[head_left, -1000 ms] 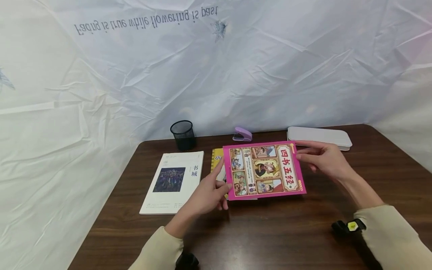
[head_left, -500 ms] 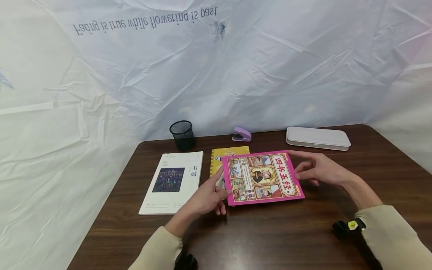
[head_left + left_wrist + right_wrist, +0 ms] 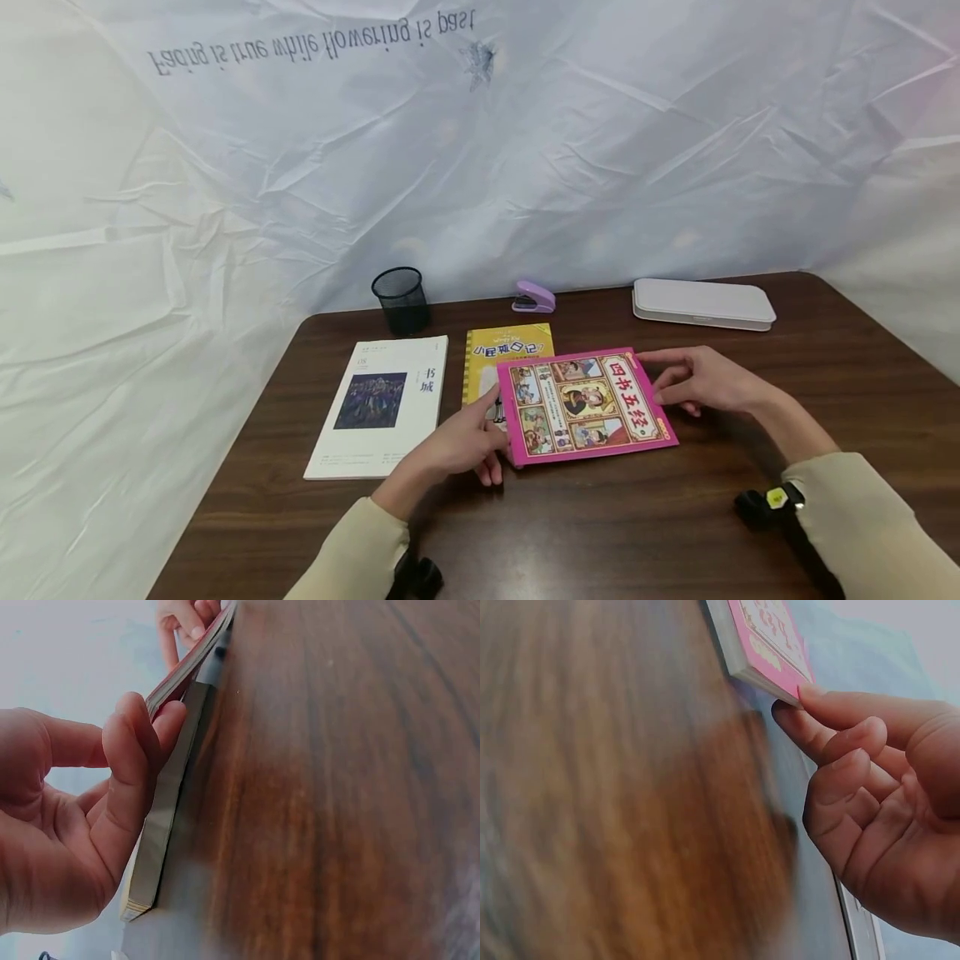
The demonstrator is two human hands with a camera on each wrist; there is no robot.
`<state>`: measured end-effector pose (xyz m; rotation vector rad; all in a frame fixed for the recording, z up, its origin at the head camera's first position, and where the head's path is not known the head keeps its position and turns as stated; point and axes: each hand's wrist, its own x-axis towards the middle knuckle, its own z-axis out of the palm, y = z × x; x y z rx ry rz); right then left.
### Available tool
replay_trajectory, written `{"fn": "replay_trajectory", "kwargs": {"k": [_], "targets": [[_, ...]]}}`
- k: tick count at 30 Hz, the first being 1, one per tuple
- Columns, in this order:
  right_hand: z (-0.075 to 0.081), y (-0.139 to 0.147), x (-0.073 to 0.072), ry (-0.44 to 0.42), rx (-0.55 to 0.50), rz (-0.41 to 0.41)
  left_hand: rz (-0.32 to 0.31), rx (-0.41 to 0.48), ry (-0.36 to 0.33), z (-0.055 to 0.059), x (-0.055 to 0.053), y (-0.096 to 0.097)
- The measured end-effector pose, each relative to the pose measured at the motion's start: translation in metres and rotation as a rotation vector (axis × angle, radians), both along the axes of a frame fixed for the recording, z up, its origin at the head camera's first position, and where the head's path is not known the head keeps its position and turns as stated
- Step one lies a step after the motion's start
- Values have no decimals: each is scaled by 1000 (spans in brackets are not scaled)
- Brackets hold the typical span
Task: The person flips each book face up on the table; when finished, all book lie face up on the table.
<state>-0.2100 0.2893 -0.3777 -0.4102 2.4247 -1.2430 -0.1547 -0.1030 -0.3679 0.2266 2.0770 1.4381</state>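
Note:
A pink comic-style book [image 3: 585, 406] with cartoon panels lies slightly tilted between my hands, overlapping the lower part of a yellow book [image 3: 510, 340]. At its left edge my left hand [image 3: 459, 443] pinches it, fingers partly under it. My right hand [image 3: 699, 383] pinches the right edge; in the right wrist view the thumb is on the pink cover [image 3: 769, 645] and a finger beneath. In the left wrist view, the pink book's page edge [image 3: 187, 671] rises away from another book's edge [image 3: 159, 840] below. Part of the yellow book is hidden.
Left of the yellow book lies a white book [image 3: 382, 400] with a dark picture. Along the back of the brown table [image 3: 585, 533] stand a black mesh pen cup [image 3: 401, 300], a purple stapler [image 3: 534, 297] and a white case [image 3: 703, 302]. A pale cloth [image 3: 525, 167] hangs behind.
Both hands have brought the pink book down and toward me. More of the yellow book's cover shows behind it, and the white case is fully uncovered.

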Motion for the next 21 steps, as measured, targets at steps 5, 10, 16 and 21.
{"fn": "replay_trajectory", "kwargs": {"k": [5, 10, 16, 21], "targets": [[-1, 0, -2, -20, 14, -19, 1, -5, -13, -4, -2, 0], [-1, -1, -3, -18, 27, -24, 7, -18, -15, -4, -4, 1], [0, -6, -3, -6, 56, -24, -8, -81, 23, 0, -4, 0], [0, -7, -1, -6, 82, -17, -13, -177, 127, 7, -8, -5]]}}
